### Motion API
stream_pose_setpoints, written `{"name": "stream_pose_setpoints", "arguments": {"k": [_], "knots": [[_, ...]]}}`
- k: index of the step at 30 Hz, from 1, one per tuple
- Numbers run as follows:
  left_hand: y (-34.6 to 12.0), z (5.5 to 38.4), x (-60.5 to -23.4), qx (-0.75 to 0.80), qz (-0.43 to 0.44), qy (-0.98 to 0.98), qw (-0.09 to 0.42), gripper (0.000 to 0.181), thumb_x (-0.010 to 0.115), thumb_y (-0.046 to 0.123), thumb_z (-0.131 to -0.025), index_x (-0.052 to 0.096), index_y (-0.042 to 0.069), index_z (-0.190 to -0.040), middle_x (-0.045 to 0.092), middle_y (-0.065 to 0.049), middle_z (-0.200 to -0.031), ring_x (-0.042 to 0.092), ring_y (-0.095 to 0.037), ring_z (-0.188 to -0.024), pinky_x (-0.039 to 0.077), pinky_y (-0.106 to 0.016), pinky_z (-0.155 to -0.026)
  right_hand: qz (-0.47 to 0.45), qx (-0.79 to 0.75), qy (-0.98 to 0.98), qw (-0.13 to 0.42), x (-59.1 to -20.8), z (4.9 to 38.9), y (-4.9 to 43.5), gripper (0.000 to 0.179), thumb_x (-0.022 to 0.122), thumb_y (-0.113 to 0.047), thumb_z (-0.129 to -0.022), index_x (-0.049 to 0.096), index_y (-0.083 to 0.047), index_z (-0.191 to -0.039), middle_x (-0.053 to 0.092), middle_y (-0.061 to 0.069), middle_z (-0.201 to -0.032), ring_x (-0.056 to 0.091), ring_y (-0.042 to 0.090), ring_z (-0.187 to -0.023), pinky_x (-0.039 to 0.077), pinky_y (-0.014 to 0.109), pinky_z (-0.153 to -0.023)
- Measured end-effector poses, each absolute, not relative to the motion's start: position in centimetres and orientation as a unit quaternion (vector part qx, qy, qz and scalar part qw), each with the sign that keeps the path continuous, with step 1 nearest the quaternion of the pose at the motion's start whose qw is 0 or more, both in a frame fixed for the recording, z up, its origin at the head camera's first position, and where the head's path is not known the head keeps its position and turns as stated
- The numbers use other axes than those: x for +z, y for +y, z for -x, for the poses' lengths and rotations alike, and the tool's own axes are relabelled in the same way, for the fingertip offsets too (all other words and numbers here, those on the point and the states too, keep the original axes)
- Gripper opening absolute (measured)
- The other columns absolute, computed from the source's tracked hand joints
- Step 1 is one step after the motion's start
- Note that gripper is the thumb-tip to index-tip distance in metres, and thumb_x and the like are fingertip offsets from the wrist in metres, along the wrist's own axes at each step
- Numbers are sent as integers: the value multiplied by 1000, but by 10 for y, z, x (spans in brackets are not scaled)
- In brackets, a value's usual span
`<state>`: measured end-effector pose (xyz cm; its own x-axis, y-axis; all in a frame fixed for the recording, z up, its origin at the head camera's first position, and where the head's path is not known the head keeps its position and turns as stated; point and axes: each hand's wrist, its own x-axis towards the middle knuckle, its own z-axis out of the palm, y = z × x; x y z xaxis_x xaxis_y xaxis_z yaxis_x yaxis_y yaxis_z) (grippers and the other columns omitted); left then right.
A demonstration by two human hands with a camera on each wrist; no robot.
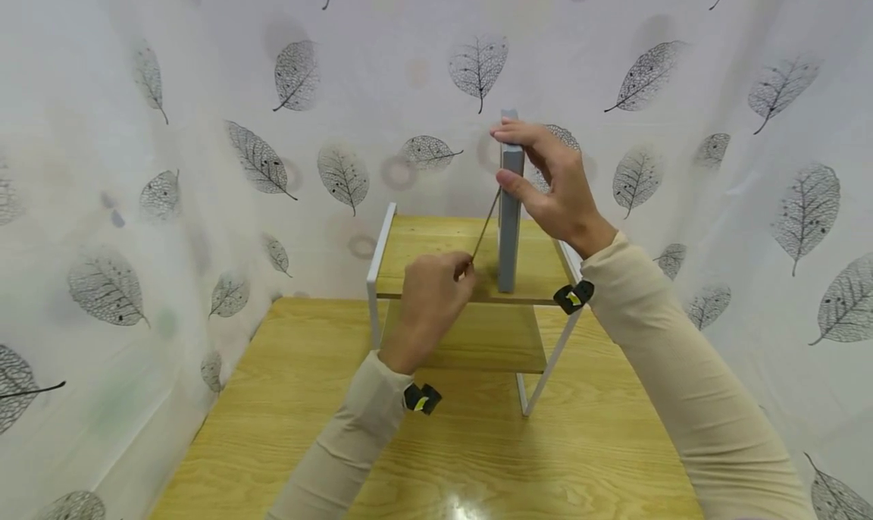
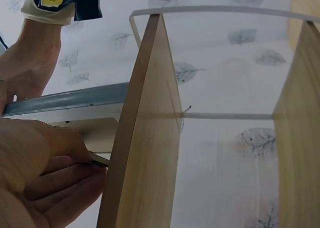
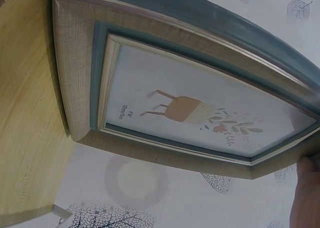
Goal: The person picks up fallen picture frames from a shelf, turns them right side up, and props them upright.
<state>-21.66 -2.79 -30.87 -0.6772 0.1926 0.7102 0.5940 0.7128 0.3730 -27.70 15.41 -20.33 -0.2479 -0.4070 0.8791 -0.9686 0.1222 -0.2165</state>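
Head view, and the photo frame (image 1: 508, 224) stands edge-on atop the shelf (image 1: 436, 239), fingers of the right hand (image 1: 558, 177) gripping its upper end, the left hand's (image 1: 431, 300) pinching its prop (image 1: 486, 228); left wrist view, prop mostly hidden; right wrist view alone reveals the picture (image 3: 182, 108), that hand cropped.

Across the back and down both sides, a pale curtain (image 1: 409, 88) printed with dark, lacy leaves (image 1: 480, 65) and a few faint rings (image 1: 384, 173). Below, a yellowish wood-grain table (image 1: 573, 452) with a bright glare spot (image 1: 464, 509). Upon it, a two-tier shelf (image 1: 436, 236), wooden boards between white side frames (image 1: 382, 243).
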Motion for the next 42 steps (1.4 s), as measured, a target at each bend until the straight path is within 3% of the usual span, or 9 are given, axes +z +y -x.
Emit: {"name": "stream_pose_setpoints", "arguments": {"k": [4, 11, 21, 42], "knots": [[-35, 219, -308, -291, 225, -861, 352, 8, 71, -1, -87, 79, 1, -89, 75, -8, -77, 58, -9, -52, 49, -21, -51, -514, 407, -677, 336, -203, 278, 153, 40, 65, 15, -89, 55, 16, -129, 57, 30, -134, 47, 32, -139, 35, 45, -116], [-45, 223, -306, -274, 204, -869, 357, 8, 73, 1, -88, 79, 1, -94, 76, -11, -83, 74, -20, -70, 60, -30, -65, -518, 403, -678, 331, -202, 278, 148, 40, 65, 13, -90, 55, 17, -129, 57, 31, -133, 46, 34, -139, 33, 45, -117], [-57, 227, -303, -275, 180, -875, 356, 8, 74, 0, -87, 79, 2, -91, 76, -9, -80, 70, -20, -63, 57, -31, -56, -514, 394, -683, 336, -203, 280, 140, 38, 66, 8, -91, 57, 15, -127, 60, 29, -132, 47, 34, -138, 33, 44, -118], [-56, 234, -303, -287, 154, -897, 300, 9, 70, 1, -93, 76, 0, -100, 76, -11, -85, 69, -21, -66, 55, -29, -55, -473, 354, -725, 354, -201, 280, 128, 39, 73, 1, -89, 63, 9, -125, 64, 22, -130, 54, 34, -131, 36, 37, -115]]}}
